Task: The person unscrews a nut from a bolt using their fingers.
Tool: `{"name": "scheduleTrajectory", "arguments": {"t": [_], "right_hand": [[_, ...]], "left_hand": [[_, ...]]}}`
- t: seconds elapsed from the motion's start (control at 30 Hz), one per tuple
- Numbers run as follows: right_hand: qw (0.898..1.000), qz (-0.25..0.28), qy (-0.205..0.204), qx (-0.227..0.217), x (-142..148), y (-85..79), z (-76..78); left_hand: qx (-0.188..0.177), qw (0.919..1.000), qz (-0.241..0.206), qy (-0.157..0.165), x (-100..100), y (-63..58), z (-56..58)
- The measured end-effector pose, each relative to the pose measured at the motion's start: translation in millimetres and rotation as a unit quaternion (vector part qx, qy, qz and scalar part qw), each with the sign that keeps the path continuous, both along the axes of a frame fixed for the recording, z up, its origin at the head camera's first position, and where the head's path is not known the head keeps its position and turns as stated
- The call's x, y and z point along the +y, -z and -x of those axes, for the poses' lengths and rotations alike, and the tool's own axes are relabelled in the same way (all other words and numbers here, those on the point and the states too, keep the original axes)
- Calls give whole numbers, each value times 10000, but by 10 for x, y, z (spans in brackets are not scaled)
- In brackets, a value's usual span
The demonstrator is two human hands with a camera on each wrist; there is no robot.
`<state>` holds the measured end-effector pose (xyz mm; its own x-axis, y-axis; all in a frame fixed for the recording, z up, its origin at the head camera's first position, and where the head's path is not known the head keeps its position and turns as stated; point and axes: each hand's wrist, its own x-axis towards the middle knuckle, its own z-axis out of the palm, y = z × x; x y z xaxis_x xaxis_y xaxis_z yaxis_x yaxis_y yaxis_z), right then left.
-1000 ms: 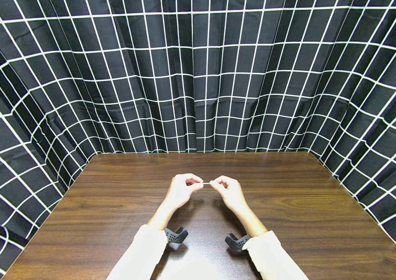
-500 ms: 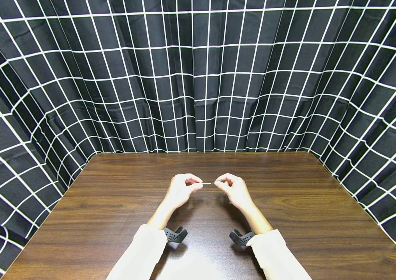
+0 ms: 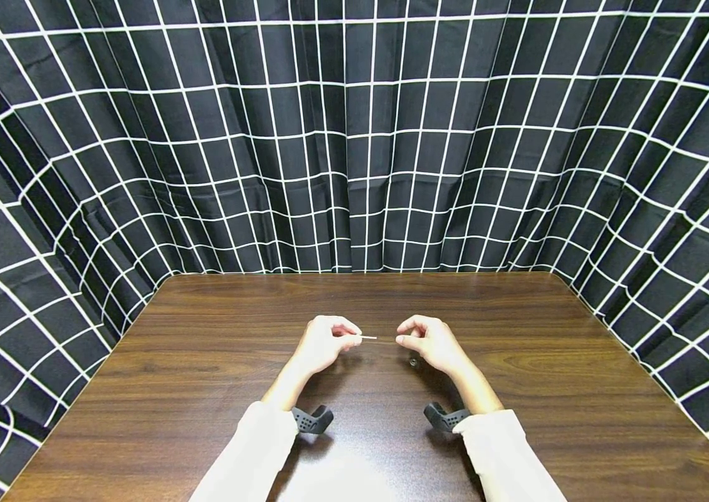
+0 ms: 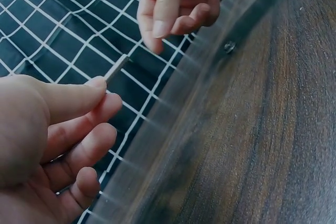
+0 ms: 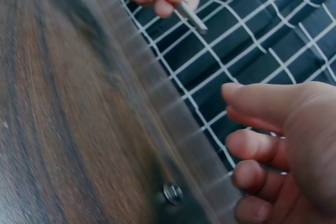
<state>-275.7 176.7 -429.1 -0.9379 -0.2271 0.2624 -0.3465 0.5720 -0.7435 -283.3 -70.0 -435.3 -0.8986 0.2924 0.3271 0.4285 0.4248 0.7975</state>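
Note:
My left hand (image 3: 323,343) pinches a thin, silvery threaded bolt (image 4: 116,68) between thumb and index finger. The bolt points toward the right and its other end is hidden in the grip. Across a gap from the bolt's tip is my right hand (image 3: 434,343), held above the table with fingers loosely bent and nothing between them. In the right wrist view its thumb and fingers (image 5: 247,142) are bare. On the tabletop under the right hand lies a small shiny metal nut (image 5: 172,193), which also shows beside the palm in the head view.
The brown wood-grain table (image 3: 216,390) reaches back to a dark curtain (image 3: 367,139) with a white grid, which encloses it at the back and both sides. Dark grey wrist mounts (image 3: 313,420) sit at both white sleeves (image 3: 254,446).
My right hand has moved right, away from the bolt's end, and its fingers have parted. More of the bolt and the nut on the table now show. The left hand has dipped slightly.

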Motion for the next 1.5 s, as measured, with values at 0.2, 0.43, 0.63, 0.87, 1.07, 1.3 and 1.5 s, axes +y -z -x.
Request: {"name": "scheduleTrajectory", "arguments": {"t": [0.2, 0.43, 0.63, 0.87, 1.07, 1.3, 1.5], "right_hand": [[9977, -118, -446, -505, 124, 19, -3], [9898, -196, -1161, -805, 255, 29, -20], [9860, -305, -1326, -964, 299, 41, -14], [9882, -620, -1122, -836, 299, 67, -12], [9896, -746, -997, -726, 287, 67, -26], [9925, -926, -584, -549, 226, 74, -41], [9941, -998, -228, -357, 135, 85, -58]], "left_hand": [[-4, 9999, 117, -30, -23, 21, 1], [18, 9998, 195, -30, -50, 56, -1], [-115, 9995, 276, -76, -63, 59, -4], [-137, 9992, 374, -88, -76, 86, 3], [-195, 9991, 357, -74, -88, 95, -7], [-238, 9982, 509, -193, -106, 106, -9], [3, 9941, 1035, -310, -139, 131, 6]]}}
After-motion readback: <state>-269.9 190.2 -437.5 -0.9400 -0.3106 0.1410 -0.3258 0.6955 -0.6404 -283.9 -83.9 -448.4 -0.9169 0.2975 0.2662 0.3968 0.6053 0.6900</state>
